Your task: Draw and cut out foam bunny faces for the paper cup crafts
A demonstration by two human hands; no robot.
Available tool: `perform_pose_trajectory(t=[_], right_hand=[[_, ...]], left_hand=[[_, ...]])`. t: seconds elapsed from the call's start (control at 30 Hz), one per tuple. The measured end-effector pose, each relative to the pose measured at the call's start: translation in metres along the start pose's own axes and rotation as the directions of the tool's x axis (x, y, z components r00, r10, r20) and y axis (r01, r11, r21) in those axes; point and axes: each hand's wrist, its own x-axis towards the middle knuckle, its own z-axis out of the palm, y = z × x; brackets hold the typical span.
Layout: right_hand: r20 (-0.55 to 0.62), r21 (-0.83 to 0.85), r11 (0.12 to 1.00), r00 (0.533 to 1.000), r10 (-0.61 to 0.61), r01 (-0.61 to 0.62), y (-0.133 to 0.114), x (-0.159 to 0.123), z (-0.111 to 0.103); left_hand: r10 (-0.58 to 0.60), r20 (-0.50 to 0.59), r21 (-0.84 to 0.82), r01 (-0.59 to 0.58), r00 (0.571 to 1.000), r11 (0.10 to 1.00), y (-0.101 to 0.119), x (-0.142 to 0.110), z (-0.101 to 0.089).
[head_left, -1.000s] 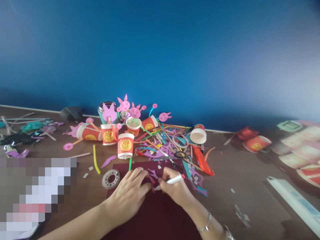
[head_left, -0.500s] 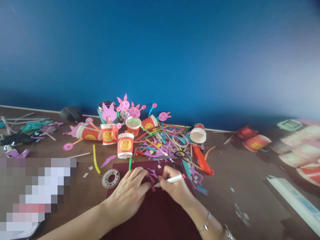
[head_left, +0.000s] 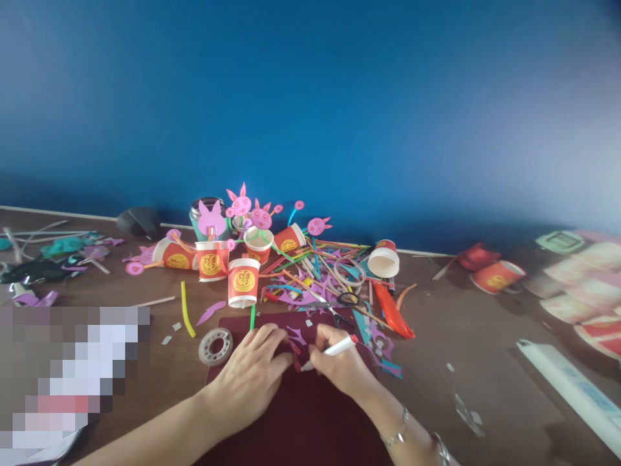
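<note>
Two hands are seen, the left hand (head_left: 250, 382) and the right hand (head_left: 339, 369), over one dark red sheet (head_left: 301, 421). One white marker (head_left: 330, 351) is counted. One roll of tape (head_left: 215, 345) is found on the worktop (head_left: 485, 362). Seven red paper cups are counted in all: five near the middle, of which one stands in front (head_left: 243, 282), one lies on its side at the left (head_left: 174, 255) and one lies with its mouth forward (head_left: 383, 259), and two at the right (head_left: 495, 277). Four pink rabbit heads (head_left: 241, 204) are made out. One pair of scissors (head_left: 347, 301) and one yellow strip (head_left: 185, 309) are seen. The straws and paper scraps (head_left: 320, 272) are too tangled to be counted.
</note>
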Motion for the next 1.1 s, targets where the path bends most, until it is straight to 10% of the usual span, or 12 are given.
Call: perform_pose_trajectory(t=[1.1], right_hand=[[0.011, 0.025, 0.999, 1.0, 0.024, -0.024, -0.0009, 0.0007, -0.0002]], left_hand=[[0.025, -0.042, 0.027, -0.024, 0.999, 0.999, -0.0043, 0.0028, 0.0013]])
